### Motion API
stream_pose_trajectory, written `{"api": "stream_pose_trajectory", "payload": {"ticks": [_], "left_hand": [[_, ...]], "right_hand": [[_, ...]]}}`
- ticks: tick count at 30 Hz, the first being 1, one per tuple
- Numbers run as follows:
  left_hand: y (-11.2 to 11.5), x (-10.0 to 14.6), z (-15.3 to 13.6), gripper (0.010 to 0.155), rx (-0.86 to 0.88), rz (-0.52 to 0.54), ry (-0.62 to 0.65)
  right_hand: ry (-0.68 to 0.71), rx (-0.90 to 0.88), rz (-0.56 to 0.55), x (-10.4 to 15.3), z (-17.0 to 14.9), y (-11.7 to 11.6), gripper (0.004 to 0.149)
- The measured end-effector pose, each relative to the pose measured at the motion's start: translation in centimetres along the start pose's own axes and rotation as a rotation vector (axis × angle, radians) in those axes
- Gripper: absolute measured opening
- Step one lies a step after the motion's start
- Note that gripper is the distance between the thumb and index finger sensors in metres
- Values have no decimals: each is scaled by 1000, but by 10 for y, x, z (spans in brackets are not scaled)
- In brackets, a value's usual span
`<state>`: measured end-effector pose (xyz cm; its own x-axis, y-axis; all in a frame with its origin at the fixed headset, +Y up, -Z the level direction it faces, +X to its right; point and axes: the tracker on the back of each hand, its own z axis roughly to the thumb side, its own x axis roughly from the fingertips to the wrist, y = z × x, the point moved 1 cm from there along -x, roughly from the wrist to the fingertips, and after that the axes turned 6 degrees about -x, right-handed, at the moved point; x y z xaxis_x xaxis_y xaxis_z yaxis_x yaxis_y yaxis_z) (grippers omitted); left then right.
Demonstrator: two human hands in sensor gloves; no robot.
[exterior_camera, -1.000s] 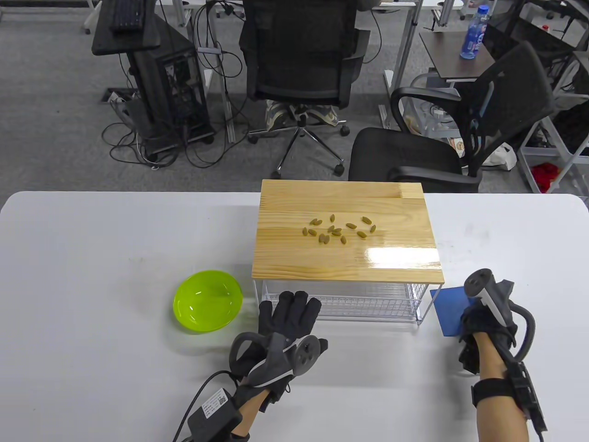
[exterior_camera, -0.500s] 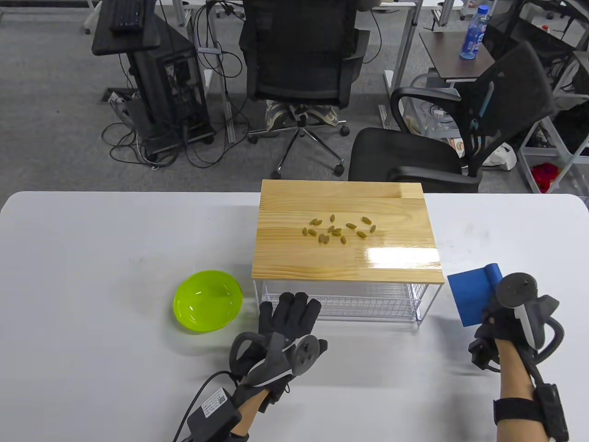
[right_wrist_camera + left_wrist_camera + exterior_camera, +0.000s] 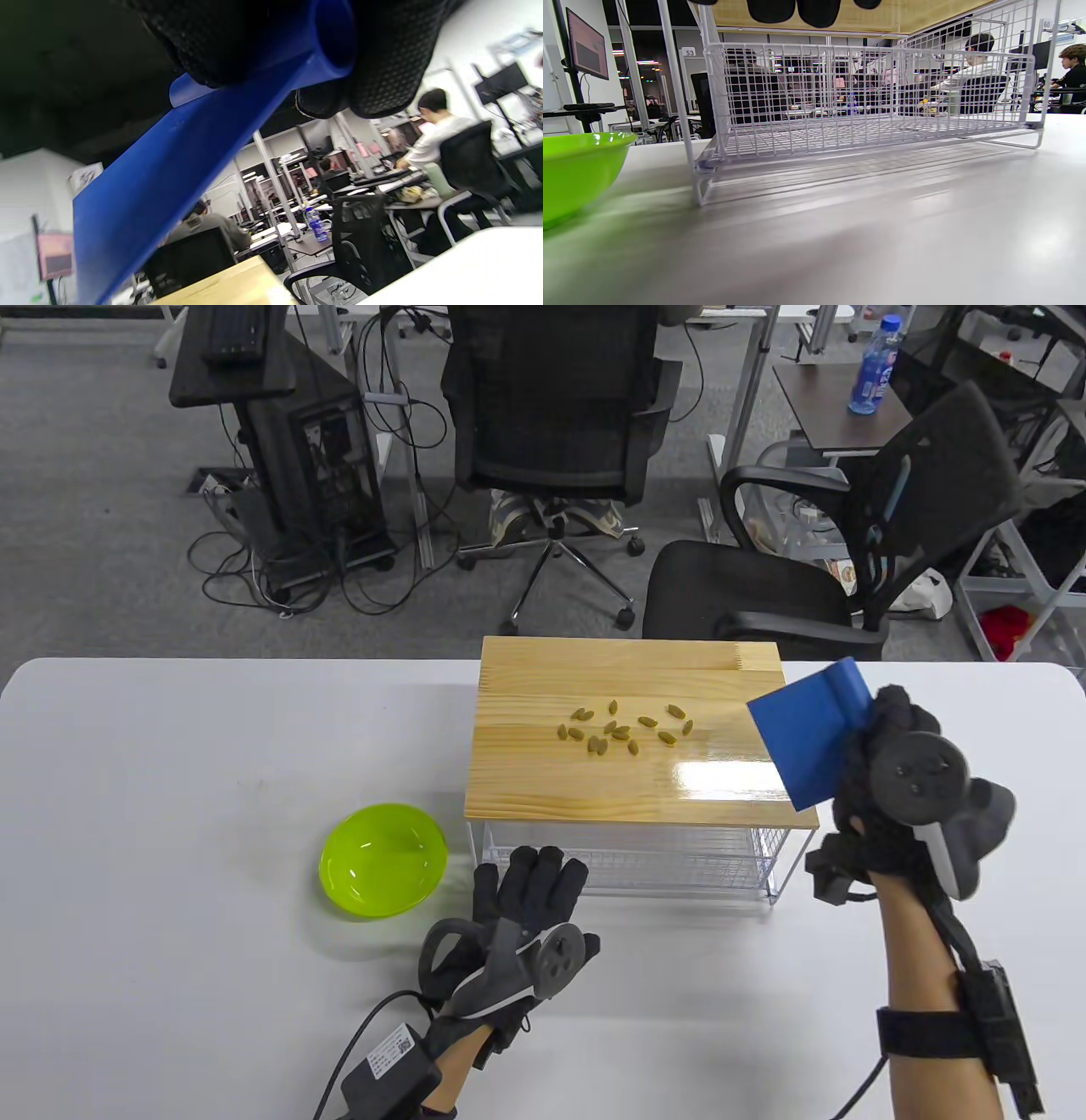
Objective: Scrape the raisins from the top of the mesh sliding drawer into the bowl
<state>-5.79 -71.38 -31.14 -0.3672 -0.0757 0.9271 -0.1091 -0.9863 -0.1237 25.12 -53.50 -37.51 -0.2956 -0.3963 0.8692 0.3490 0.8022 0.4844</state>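
Note:
Several greenish raisins [image 3: 624, 727] lie scattered on the wooden top [image 3: 551, 780] of the white mesh drawer unit [image 3: 645, 861]. A lime green bowl [image 3: 383, 859] sits on the table left of the unit's front. My right hand [image 3: 878, 768] grips a blue scraper [image 3: 806, 734] by its handle, raised over the wooden top's right edge. My left hand [image 3: 530, 886] lies flat on the table in front of the unit, fingers straight, holding nothing. In the left wrist view the mesh basket [image 3: 840, 114] fills the frame, with the bowl [image 3: 577, 169] at the left.
The white table [image 3: 170, 780] stretches to the left and right of the unit. Office chairs [image 3: 764, 594] stand beyond the table's far edge. A water bottle [image 3: 874, 364] stands on a side desk far back right.
My right hand has lifted the blue scraper off the table at the unit's right and carried it up and back over the wooden top's right edge. The left hand has barely moved.

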Motion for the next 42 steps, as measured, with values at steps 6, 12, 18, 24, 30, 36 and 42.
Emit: {"api": "stream_pose_trajectory", "payload": {"ticks": [6,12,18,24,30,36,42], "left_hand": [[-2,1,-4,79,16,18,-6],[-7,2,-1,79,27,36,2],[-6,1,3,79,19,24,15],[-4,0,1,79,31,16,6],[-3,-1,-2,79,37,8,-2],[-3,-1,-3,79,37,8,-2],[-3,-1,-3,79,36,4,3]], "right_hand": [[1,286,75,-28,44,-41,59],[-77,344,131,-55,41,-76,58],[-60,351,190,-67,47,-99,58],[54,266,285,-64,65,-113,59],[174,253,317,-54,80,-115,60],[270,226,321,-44,86,-114,60],[376,184,323,-35,90,-109,60]]}}
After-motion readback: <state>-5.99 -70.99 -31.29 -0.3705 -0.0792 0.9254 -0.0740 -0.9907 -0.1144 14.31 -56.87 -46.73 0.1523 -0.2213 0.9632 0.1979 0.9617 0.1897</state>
